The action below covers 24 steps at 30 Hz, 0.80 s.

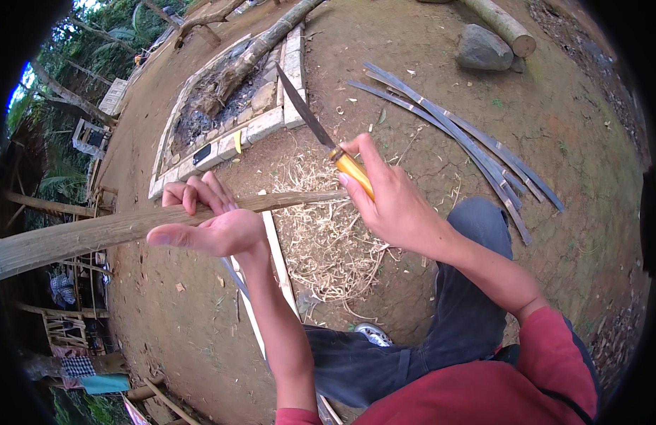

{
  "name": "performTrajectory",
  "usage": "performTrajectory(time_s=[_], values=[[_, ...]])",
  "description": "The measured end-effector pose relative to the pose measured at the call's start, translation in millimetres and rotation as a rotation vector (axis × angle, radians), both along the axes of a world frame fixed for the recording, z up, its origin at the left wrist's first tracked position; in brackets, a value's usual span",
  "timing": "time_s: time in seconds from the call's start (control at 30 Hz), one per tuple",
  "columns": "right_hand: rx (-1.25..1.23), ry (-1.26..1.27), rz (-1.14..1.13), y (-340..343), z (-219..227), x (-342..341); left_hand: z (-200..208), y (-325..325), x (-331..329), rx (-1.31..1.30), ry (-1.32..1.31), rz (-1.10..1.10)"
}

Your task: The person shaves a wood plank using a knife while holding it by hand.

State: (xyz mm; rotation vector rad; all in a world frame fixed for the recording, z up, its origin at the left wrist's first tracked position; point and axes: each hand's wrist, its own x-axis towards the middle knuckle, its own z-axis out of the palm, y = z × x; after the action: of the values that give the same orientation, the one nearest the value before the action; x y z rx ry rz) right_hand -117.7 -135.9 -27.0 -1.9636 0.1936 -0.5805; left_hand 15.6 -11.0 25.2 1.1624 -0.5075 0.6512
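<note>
Bamboo pole held across the left hand

It is gripped by curled fingers; a knife is clasped in the right hand, just above it.

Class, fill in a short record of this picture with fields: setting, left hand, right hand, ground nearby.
setting: bare dirt yard outdoors
left hand: palm up, fingers curled over a long bamboo slat
right hand: grips a knife by its yellow handle, blade pointing up and away
ground nearby: pale shavings, a bundle of thin grey strips, a stone, a brick-edged fire pit
</note>
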Motion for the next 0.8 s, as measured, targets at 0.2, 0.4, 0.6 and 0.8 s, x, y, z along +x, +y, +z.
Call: performTrajectory(time_s=[0.2, 0.4, 0.6, 0.8], values=[[-0.015, 0.09, -0.028, 2, -47, 14, -7, 21, 17, 0.071, -0.064, -0.129], [0.118, 0.028, 0.116, 20, -33, 7, -6, 11, 9, -0.008, -0.075, -0.028], [-0.014, 0.322, 0.216, 29, -87, 17, -5, -6, -3, 0.044, -0.082, 0.049], [0.073, -0.346, -0.033, 31, -55, 21, 2, -4, -1, -0.014, -0.036, 0.103]])
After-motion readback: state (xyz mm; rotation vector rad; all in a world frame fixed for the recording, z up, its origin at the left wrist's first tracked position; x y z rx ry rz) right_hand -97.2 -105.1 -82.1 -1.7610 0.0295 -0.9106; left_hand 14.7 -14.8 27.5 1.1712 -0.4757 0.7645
